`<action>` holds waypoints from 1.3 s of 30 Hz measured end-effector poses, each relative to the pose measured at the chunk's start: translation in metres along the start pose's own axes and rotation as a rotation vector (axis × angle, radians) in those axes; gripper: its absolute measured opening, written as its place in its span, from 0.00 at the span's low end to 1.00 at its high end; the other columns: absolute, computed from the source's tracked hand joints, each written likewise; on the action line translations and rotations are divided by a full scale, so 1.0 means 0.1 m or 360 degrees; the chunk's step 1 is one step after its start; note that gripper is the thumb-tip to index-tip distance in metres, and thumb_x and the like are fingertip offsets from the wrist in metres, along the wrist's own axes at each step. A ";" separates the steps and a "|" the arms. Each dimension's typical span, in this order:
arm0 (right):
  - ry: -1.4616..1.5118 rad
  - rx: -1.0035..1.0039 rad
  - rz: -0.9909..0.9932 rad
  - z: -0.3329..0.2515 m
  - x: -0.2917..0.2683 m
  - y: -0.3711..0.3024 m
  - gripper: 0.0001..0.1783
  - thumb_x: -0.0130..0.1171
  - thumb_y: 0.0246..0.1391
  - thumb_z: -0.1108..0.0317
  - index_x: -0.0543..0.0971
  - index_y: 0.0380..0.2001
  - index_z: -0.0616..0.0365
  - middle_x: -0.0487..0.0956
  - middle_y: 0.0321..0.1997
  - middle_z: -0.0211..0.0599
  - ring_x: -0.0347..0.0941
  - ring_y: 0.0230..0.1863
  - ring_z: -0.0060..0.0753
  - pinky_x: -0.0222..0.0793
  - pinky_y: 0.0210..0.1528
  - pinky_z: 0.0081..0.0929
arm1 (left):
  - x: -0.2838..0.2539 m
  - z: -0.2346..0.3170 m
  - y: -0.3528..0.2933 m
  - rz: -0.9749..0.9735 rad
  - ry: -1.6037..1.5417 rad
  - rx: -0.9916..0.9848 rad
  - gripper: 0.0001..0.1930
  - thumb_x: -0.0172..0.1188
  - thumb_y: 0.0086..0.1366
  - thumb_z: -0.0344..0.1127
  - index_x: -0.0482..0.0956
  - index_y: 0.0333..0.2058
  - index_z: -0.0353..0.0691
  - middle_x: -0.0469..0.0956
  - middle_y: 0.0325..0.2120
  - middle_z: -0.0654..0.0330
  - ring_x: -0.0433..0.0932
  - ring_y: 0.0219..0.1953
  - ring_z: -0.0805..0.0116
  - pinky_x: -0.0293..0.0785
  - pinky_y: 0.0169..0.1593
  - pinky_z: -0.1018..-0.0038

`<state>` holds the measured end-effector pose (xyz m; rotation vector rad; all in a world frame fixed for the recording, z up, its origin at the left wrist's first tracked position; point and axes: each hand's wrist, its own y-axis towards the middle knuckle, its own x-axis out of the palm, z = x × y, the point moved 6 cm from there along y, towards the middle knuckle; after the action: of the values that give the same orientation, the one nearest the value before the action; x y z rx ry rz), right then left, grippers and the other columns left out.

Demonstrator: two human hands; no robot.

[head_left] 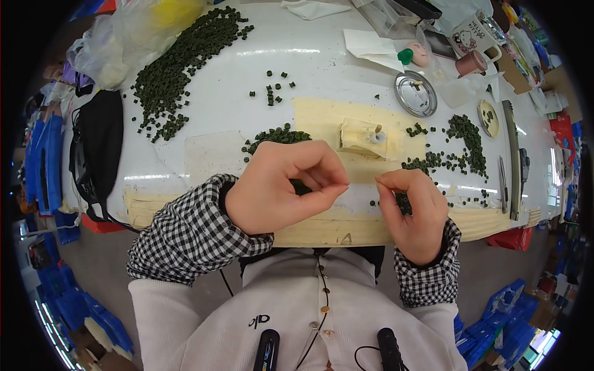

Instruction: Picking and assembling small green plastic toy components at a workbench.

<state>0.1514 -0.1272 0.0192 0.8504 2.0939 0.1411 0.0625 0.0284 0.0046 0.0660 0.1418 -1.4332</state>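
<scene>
Block (356,140), long axis left-to-right on worktop (226,93), lies just beyond left hand (272,188) and right hand (424,213), right nearer, both pinched thumb to forefinger; whether either grips something tiny, cannot tell.

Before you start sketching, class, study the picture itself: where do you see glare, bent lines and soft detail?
Head view: pale glare streaks the table and the dish shines; head view: the table's front edge bows, and black closes in at the rim; head view: the blue bins look softer than the left hand and right hand.
</scene>
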 end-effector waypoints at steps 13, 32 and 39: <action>0.1207 0.0415 0.0001 0.01 0.21 0.17 0.09 0.61 0.51 0.81 0.80 0.38 0.66 0.81 0.33 0.36 0.79 0.34 0.26 0.75 0.40 0.21 | -0.07 -0.17 0.04 0.0078 -0.1029 -0.0259 0.08 0.56 0.65 0.26 0.77 0.42 0.30 0.81 0.35 0.52 0.82 0.38 0.69 0.81 0.43 0.76; 0.1291 0.0387 -0.0060 0.06 0.25 0.15 0.09 0.61 0.52 0.81 0.78 0.38 0.68 0.80 0.38 0.38 0.78 0.39 0.26 0.74 0.45 0.21 | 0.02 -0.15 0.01 0.0028 -0.0986 -0.0219 0.06 0.57 0.64 0.24 0.77 0.39 0.30 0.81 0.32 0.52 0.82 0.34 0.69 0.82 0.39 0.76; 0.1201 0.0397 -0.0022 0.02 0.24 0.15 0.09 0.61 0.51 0.82 0.78 0.37 0.68 0.80 0.37 0.37 0.78 0.39 0.24 0.74 0.44 0.21 | 0.01 -0.13 0.02 0.0061 -0.1016 -0.0201 0.05 0.57 0.64 0.24 0.77 0.38 0.30 0.81 0.32 0.52 0.82 0.34 0.68 0.82 0.40 0.77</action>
<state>0.1507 -0.1018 0.0076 1.0357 2.8659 0.2219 0.0640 0.0298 -0.0089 -0.4870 -0.2932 -1.3414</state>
